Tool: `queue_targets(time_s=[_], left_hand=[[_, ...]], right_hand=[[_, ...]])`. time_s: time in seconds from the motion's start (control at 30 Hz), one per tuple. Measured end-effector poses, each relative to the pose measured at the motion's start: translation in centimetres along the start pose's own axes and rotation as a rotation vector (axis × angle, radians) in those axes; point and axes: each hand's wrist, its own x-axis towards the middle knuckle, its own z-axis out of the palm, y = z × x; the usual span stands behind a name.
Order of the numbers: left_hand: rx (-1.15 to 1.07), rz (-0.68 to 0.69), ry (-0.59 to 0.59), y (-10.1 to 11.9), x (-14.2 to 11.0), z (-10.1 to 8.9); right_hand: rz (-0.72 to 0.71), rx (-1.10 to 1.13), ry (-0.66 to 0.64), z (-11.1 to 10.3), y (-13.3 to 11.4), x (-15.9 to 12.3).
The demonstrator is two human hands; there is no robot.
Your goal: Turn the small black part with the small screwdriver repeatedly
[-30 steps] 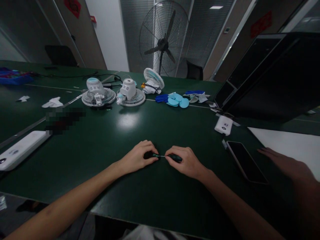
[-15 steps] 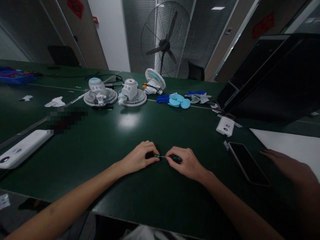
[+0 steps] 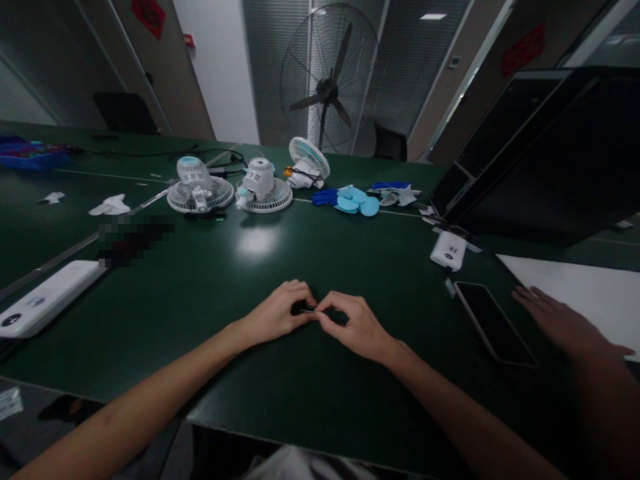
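My left hand (image 3: pixel 281 311) rests on the dark green table with thumb and fingers curled together. Between its fingertips shows a small thin piece (image 3: pixel 308 310) with a light edge, too small to name. The fingertips of my right hand (image 3: pixel 351 323) pinch at the right end of this piece, touching or nearly touching the left fingertips. Dark space shows inside the curl of each hand; whether something dark is held there cannot be made out.
Beyond my hands lie white fans (image 3: pixel 263 187), blue gloves (image 3: pixel 325 197) and light-blue discs (image 3: pixel 356 201). To the right are a phone (image 3: pixel 493 323), a white power bank (image 3: pixel 449 251) and another person's hand (image 3: pixel 555 317) by a white board (image 3: pixel 590 287). A white device (image 3: pixel 50 297) lies left.
My right hand has moved left, closing the gap to my left hand. The small green piece and thin shaft visible between them earlier are now mostly covered. The other person's hand has shifted slightly.
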Motion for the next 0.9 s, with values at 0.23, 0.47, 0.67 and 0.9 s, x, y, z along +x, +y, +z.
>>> queue_targets(time_s=[0.23, 0.47, 0.67, 0.9], left_hand=[[0.000, 0.007, -0.005, 0.2, -0.2, -0.2], [0.004, 0.016, -0.010, 0.0, -0.3, -0.2], [0.026, 0.039, -0.022, 0.1, -0.2, -0.2], [0.026, 0.044, -0.011, 0.0, -0.2, 0.0]], right_hand=[[0.021, -0.123, -0.025, -2.0, 1.3, -1.3], [0.025, -0.197, -0.053, -2.0, 0.9, -1.1], [0.001, -0.193, -0.048, -0.7, 0.5, -0.2], [0.006, -0.227, 0.025, -0.8, 0.7, -0.5]])
